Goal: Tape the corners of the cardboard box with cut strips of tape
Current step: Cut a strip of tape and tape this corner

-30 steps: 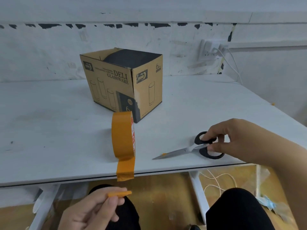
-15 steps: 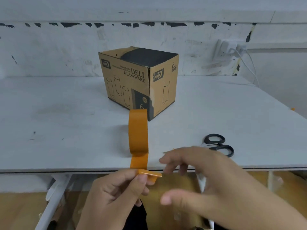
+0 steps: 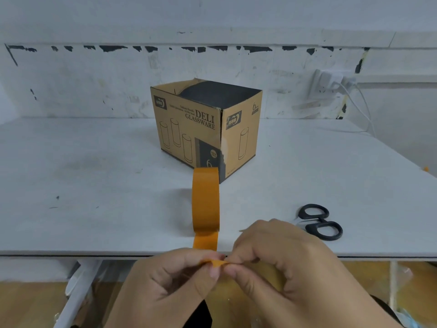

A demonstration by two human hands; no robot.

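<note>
A brown cardboard box [image 3: 205, 129] printed "DELI GLASSWARE" stands open-topped on the white table [image 3: 94, 185], one corner facing me. An orange tape roll [image 3: 205, 200] stands on edge in front of it, a loose end hanging over the table's front edge. Below that edge, my left hand [image 3: 172, 287] and my right hand [image 3: 290, 275] both pinch a small cut strip of orange tape [image 3: 216, 262] between thumb and fingertips. Most of the strip is hidden by my fingers.
Black-handled scissors [image 3: 319, 221] lie on the table to the right, blades hidden behind my right hand. A wall socket with a white plug and cable [image 3: 331, 84] sits at the back right. The table's front edge runs just above my hands.
My right hand let go of the scissors, leaving them on the table, and came across to the strip held by my left hand. Both hands now pinch it. The view shifted left.
</note>
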